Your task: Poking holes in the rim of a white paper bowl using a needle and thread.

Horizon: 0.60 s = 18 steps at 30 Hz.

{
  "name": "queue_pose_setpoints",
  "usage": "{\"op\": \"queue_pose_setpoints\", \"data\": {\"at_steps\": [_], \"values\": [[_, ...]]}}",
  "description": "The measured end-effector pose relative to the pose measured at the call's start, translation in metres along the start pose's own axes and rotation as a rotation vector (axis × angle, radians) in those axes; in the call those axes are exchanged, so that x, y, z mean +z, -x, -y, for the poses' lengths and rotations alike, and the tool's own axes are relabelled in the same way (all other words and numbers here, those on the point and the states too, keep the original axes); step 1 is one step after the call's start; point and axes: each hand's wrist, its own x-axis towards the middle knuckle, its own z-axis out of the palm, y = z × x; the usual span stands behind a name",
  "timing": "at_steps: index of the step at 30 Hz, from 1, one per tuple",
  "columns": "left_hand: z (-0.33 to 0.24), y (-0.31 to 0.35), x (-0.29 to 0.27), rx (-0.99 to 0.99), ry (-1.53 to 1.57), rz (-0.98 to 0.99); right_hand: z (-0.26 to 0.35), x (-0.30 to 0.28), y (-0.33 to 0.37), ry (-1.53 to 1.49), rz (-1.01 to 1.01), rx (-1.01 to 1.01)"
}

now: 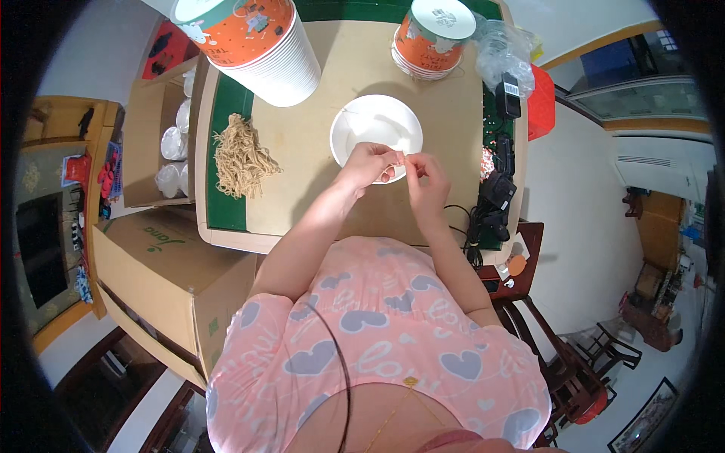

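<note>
A white round tub (pixel 393 124) stands in the middle of the table, its inside facing up. At its near rim, my left hand (pixel 368 164) and my right hand (pixel 428 185) meet with fingertips pinched together. A thin beige cord (pixel 388 173) shows at the fingers of my left hand. What my right fingertips pinch is too small to make out, though they almost touch the left ones. To the left lies a loose heap of beige cords (pixel 243 158).
A tall stack of orange-printed paper tubs (pixel 264 64) stands far left, a shorter stack (pixel 432 41) far right. Clear plastic bags (pixel 504 57), black adapters and cables (pixel 495 200) line the right edge. Cardboard boxes (pixel 166 264) stand left of the table.
</note>
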Motion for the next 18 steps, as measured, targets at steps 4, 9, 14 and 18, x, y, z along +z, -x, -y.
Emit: {"op": "queue_pose_setpoints", "data": {"at_steps": [4, 9, 14, 18], "values": [[0.002, -0.001, 0.0, -0.031, -0.011, -0.018, 0.002, 0.001, 0.002, 0.013, -0.022, -0.06], [0.005, -0.003, -0.005, 0.022, 0.05, 0.036, -0.01, -0.001, 0.008, 0.136, 0.023, -0.18], [0.004, 0.0, -0.006, 0.092, -0.069, 0.005, -0.001, -0.007, 0.006, 0.028, 0.092, -0.049], [0.002, 0.001, -0.013, 0.112, -0.095, 0.024, -0.01, -0.009, -0.001, -0.126, 0.197, 0.007]]}}
